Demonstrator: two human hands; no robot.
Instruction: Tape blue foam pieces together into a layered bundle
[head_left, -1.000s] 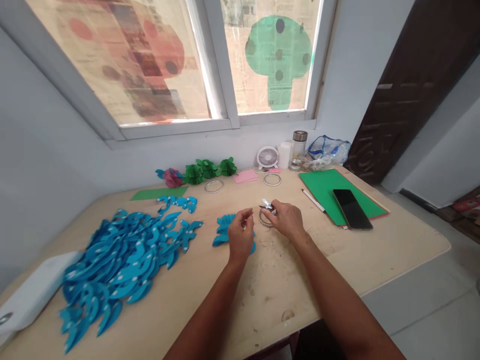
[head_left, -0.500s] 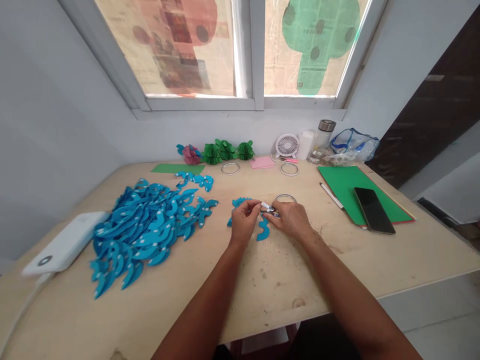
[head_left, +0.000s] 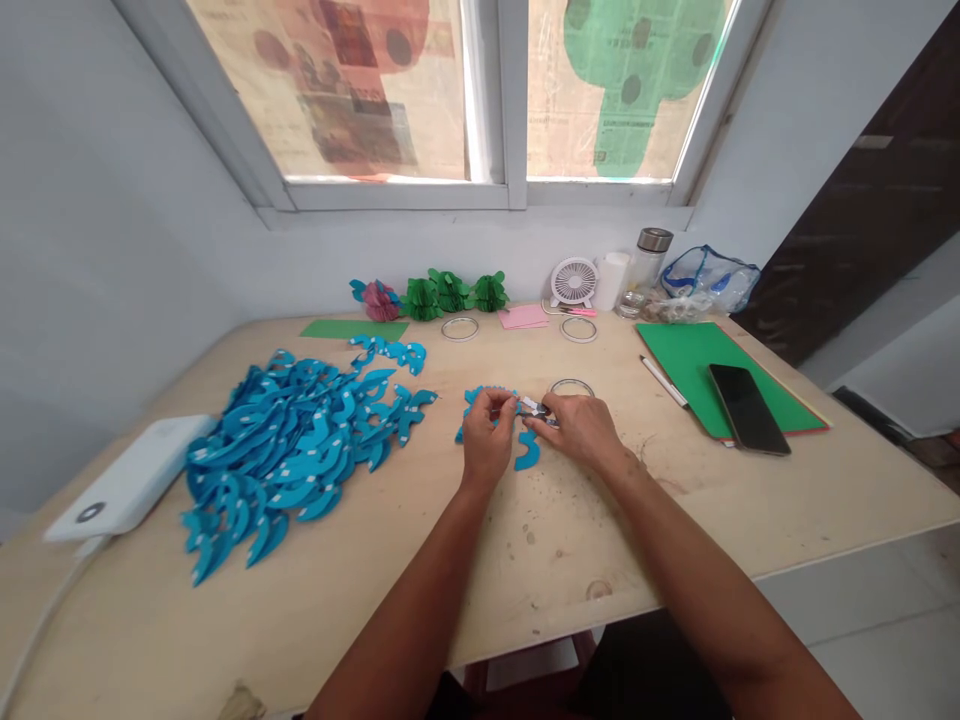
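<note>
Where our two hands meet at the middle of the table (head_left: 525, 570), our left hand (head_left: 486, 440) pinches a blue paper piece (head_left: 475, 397) between thumb and fingers. Our right hand (head_left: 583, 430) is closed on a small silvery object (head_left: 534, 407) whose kind we cannot make out. Another blue cutout (head_left: 527, 455) lies flat between the hands. A tape ring (head_left: 571, 386) sits just beyond the right hand, the blue heap (head_left: 300, 450) lies well left, and a phone (head_left: 748, 408) rests on a green sheet (head_left: 686, 360).
</note>
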